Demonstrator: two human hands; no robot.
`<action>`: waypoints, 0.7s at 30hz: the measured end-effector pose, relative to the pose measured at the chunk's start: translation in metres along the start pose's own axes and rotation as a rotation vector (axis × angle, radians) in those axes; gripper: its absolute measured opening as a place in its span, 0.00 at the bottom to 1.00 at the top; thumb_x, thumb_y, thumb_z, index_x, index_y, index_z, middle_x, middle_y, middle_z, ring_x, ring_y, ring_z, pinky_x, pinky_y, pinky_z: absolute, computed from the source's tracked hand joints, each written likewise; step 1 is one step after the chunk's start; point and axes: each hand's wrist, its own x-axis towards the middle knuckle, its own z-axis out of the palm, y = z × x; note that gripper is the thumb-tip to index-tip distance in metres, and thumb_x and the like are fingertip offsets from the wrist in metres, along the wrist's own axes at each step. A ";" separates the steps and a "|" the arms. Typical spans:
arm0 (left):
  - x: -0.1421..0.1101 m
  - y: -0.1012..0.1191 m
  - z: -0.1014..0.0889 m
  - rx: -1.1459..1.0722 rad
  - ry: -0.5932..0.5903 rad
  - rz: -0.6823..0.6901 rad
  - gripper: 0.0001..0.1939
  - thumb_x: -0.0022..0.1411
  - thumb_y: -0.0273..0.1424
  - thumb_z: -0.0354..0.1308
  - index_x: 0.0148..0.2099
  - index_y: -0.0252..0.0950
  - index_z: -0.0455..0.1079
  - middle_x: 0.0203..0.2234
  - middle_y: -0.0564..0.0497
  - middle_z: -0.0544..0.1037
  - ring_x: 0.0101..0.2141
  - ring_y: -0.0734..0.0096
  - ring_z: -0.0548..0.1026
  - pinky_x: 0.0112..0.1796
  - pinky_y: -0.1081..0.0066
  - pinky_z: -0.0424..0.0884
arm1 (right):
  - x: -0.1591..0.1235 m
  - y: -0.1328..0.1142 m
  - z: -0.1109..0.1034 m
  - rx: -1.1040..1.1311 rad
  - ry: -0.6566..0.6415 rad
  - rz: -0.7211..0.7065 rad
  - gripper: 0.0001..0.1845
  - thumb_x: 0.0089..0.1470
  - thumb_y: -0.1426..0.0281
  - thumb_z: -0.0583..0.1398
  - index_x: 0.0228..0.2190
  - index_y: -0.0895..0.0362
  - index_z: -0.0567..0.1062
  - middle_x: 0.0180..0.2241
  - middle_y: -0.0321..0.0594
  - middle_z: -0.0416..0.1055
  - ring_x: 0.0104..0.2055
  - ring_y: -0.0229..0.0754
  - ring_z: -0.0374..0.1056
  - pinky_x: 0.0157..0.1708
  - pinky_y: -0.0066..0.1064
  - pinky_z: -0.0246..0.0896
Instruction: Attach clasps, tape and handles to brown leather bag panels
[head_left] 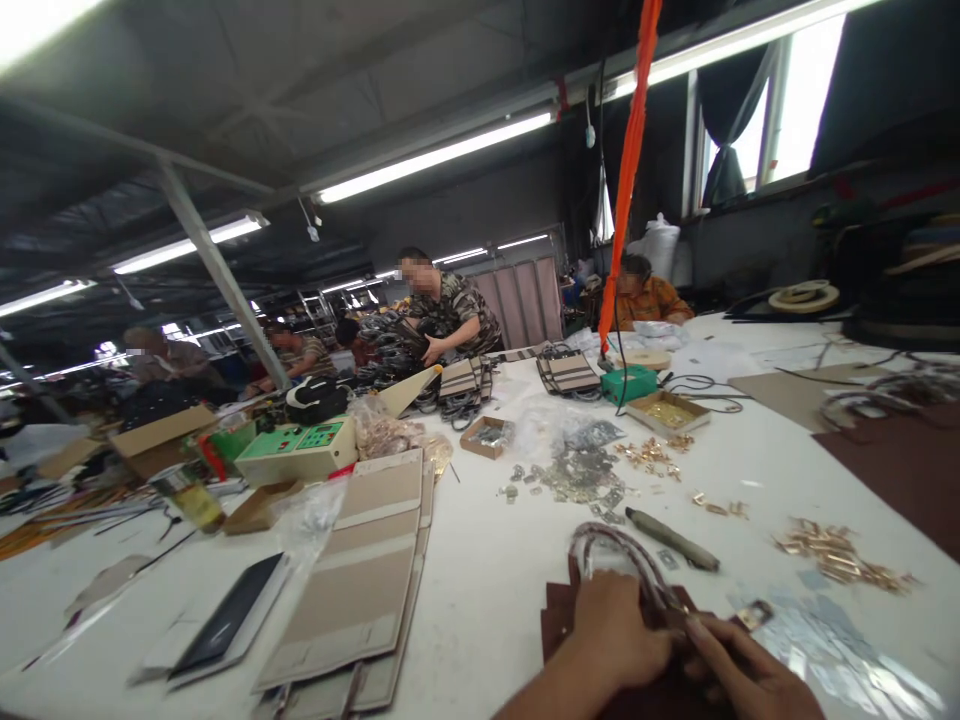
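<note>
Dark brown leather-like bag panels (556, 610) lie at the front edge of the white table, with a looped brown handle (626, 538) rising from them. My left hand (619, 630) is closed over the panels, just below the handle loop. My right hand (750, 668) pinches at the handle's lower end, beside the left fingertips; exactly what sits between its fingers is hidden. A small gold-toned metal fitting (752, 614) shows just past the right fingers. Behind the handle lies a grey-green, tapered tool (673, 540), its kind unclear.
Gold metal clips (844, 555), flat silver plates (840, 640) and small metal fittings (577, 470) are scattered around. Stacked beige panels (360, 590) and a dark phone-like slab (229, 612) lie left. An orange cloth strip (630, 180) hangs ahead. Co-workers, one in camouflage (469, 305), work beyond.
</note>
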 end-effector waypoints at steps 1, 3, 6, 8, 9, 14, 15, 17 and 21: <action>0.003 0.005 -0.008 -0.029 -0.093 -0.023 0.23 0.53 0.49 0.64 0.44 0.38 0.80 0.39 0.43 0.83 0.40 0.50 0.79 0.41 0.58 0.74 | -0.006 -0.007 -0.001 0.006 0.036 -0.014 0.30 0.48 0.40 0.61 0.35 0.51 0.83 0.26 0.38 0.79 0.27 0.46 0.74 0.30 0.32 0.73; 0.011 0.011 -0.020 -0.086 -0.214 -0.015 0.23 0.53 0.50 0.64 0.42 0.37 0.80 0.35 0.45 0.83 0.36 0.54 0.79 0.35 0.63 0.72 | -0.015 -0.021 -0.004 0.025 0.073 -0.043 0.29 0.49 0.42 0.62 0.37 0.53 0.82 0.24 0.39 0.77 0.26 0.46 0.73 0.29 0.33 0.72; 0.029 0.008 -0.021 -0.182 -0.296 0.044 0.18 0.57 0.44 0.63 0.42 0.36 0.80 0.36 0.48 0.83 0.37 0.60 0.79 0.36 0.68 0.70 | -0.014 -0.031 -0.012 0.088 0.076 -0.045 0.25 0.51 0.47 0.63 0.38 0.55 0.79 0.24 0.39 0.77 0.27 0.47 0.75 0.29 0.34 0.71; 0.040 0.001 -0.015 -0.237 -0.337 0.044 0.16 0.57 0.41 0.63 0.42 0.35 0.80 0.36 0.49 0.83 0.36 0.62 0.79 0.35 0.69 0.69 | -0.011 -0.026 -0.018 0.072 0.080 -0.033 0.22 0.53 0.50 0.64 0.38 0.55 0.78 0.26 0.39 0.78 0.29 0.46 0.76 0.31 0.34 0.71; 0.044 -0.002 -0.012 -0.255 -0.351 0.035 0.16 0.57 0.40 0.62 0.42 0.35 0.79 0.35 0.49 0.83 0.35 0.62 0.78 0.34 0.70 0.69 | -0.010 -0.023 -0.021 0.046 0.081 -0.036 0.20 0.54 0.51 0.64 0.37 0.55 0.77 0.28 0.39 0.79 0.29 0.46 0.77 0.32 0.33 0.71; 0.045 -0.008 -0.009 -0.287 -0.382 -0.008 0.14 0.56 0.40 0.63 0.36 0.33 0.78 0.27 0.50 0.80 0.27 0.66 0.75 0.27 0.71 0.64 | -0.011 -0.014 -0.032 -0.131 0.052 -0.119 0.13 0.56 0.57 0.64 0.37 0.54 0.78 0.30 0.37 0.79 0.29 0.43 0.77 0.33 0.33 0.70; 0.045 -0.008 -0.010 -0.289 -0.386 -0.014 0.14 0.56 0.40 0.63 0.35 0.33 0.78 0.25 0.50 0.79 0.26 0.66 0.74 0.26 0.71 0.63 | -0.012 -0.014 -0.032 -0.164 0.045 -0.135 0.12 0.56 0.58 0.63 0.36 0.53 0.78 0.29 0.36 0.79 0.28 0.43 0.76 0.32 0.33 0.70; 0.044 -0.007 -0.011 -0.297 -0.399 -0.020 0.13 0.56 0.40 0.63 0.34 0.33 0.78 0.24 0.51 0.78 0.24 0.68 0.73 0.25 0.71 0.62 | -0.011 -0.015 -0.031 -0.228 0.036 -0.163 0.11 0.56 0.59 0.63 0.35 0.53 0.78 0.28 0.35 0.78 0.29 0.43 0.76 0.32 0.33 0.69; 0.045 -0.007 -0.013 -0.317 -0.422 -0.017 0.13 0.56 0.40 0.62 0.33 0.34 0.78 0.24 0.51 0.78 0.24 0.68 0.72 0.25 0.71 0.61 | -0.010 -0.014 -0.026 -0.312 0.033 -0.189 0.08 0.57 0.61 0.63 0.34 0.52 0.78 0.27 0.35 0.78 0.29 0.43 0.74 0.32 0.33 0.66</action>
